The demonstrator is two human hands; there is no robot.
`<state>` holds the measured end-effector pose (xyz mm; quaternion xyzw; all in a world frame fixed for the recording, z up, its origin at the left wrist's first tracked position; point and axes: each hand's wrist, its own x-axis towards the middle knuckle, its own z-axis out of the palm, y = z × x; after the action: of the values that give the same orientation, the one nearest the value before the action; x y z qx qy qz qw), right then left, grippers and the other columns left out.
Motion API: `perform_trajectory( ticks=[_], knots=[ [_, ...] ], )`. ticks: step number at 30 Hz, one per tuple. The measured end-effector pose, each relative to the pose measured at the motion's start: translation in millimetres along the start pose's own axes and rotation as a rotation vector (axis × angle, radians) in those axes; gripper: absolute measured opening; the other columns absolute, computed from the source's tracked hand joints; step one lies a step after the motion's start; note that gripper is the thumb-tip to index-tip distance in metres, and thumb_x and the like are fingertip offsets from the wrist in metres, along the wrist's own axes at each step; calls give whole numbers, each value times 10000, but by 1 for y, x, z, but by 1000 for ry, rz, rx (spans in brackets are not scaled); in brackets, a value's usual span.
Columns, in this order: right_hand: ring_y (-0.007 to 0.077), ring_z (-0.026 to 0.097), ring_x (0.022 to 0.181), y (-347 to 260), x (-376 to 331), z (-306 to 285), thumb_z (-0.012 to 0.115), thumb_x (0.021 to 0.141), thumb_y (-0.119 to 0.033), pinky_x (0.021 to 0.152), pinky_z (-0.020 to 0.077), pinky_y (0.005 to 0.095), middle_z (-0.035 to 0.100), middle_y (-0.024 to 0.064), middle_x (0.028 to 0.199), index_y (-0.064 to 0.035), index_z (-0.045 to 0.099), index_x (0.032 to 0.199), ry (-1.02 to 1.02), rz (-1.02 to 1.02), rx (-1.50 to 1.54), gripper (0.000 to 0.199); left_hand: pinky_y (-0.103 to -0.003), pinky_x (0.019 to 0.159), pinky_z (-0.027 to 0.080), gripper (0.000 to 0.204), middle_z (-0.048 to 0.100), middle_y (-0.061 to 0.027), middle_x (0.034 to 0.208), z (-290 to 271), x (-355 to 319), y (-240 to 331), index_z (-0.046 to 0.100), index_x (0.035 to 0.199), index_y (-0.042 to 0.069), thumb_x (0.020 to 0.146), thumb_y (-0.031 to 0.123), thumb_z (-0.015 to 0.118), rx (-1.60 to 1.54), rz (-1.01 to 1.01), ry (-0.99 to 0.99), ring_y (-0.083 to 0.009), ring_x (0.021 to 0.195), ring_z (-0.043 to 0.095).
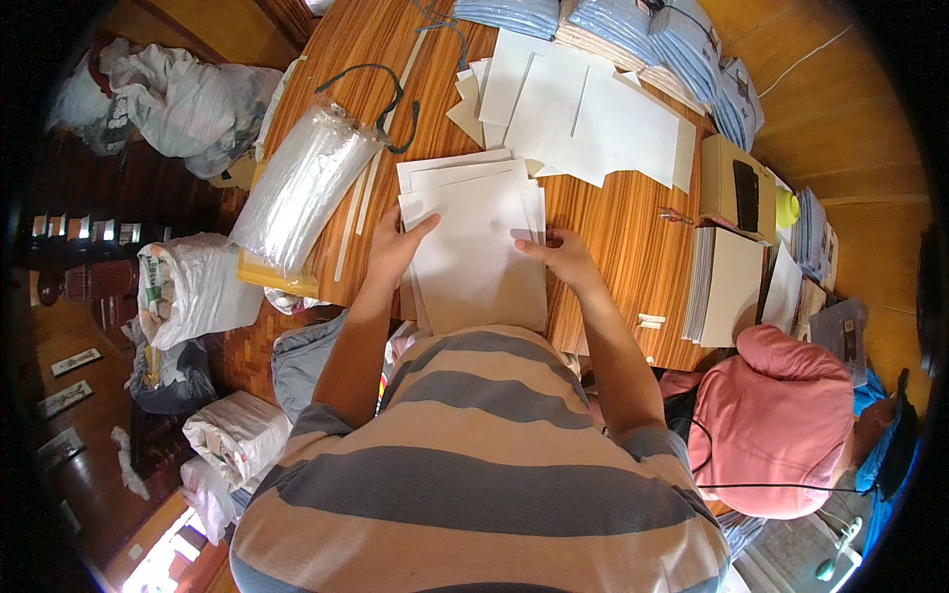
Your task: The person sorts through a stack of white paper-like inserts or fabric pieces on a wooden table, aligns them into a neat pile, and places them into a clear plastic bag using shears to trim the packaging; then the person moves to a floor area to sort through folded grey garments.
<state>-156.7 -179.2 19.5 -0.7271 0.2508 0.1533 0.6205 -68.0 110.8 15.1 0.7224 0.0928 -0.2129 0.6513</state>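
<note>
A stack of white card sheets [474,247] lies at the table's near edge, right in front of my body, its sheets unevenly lined up. My left hand [400,244] grips the stack's left edge, thumb on top and the other fingers mostly hidden at the side. On the opposite edge my right hand [561,257] holds it the same way, thumb resting over the top sheet. Beyond the stack, more white and grey card sheets [618,114] are spread in an overlapping heap. Some of them nearly touch the far end of the held stack.
Left on the wooden table [623,237] lies a bundle of clear plastic sleeves [308,188], beside a dark strap [400,99]. Folded blue garments [682,44] line the far edge. At right are an open cardboard box [720,203], upright grey boards [733,287] and a pink-covered chair [776,430].
</note>
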Motion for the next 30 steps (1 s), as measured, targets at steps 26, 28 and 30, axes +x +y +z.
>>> perform_trajectory(
  ticks=[26, 28, 30],
  knots=[
    [273, 675, 1009, -35, -90, 18, 847, 780, -44, 883, 548, 360, 644, 169, 1165, 16, 605, 1265, 116, -898, -3, 545, -433, 957, 551, 776, 680, -161, 1174, -7, -58, 60, 507, 1329, -44, 728, 200, 933, -281, 713, -90, -250, 1078, 670],
    [262, 671, 1028, -24, -72, 5, 848, 785, -42, 908, 543, 359, 631, 161, 1181, 18, 569, 1295, 190, -1002, -75, 585, -429, 954, 551, 811, 686, -154, 1161, 7, -60, 63, 511, 1324, -44, 688, 183, 960, -225, 668, -159, -245, 1074, 670],
    [242, 663, 1067, -9, -67, 20, 866, 781, -47, 963, 527, 355, 652, 155, 1189, 34, 540, 1294, 159, -822, 426, 613, -406, 934, 564, 836, 685, -158, 1168, 14, -49, 52, 520, 1299, -39, 636, 153, 992, -135, 590, -212, -236, 1077, 666]
  ],
)
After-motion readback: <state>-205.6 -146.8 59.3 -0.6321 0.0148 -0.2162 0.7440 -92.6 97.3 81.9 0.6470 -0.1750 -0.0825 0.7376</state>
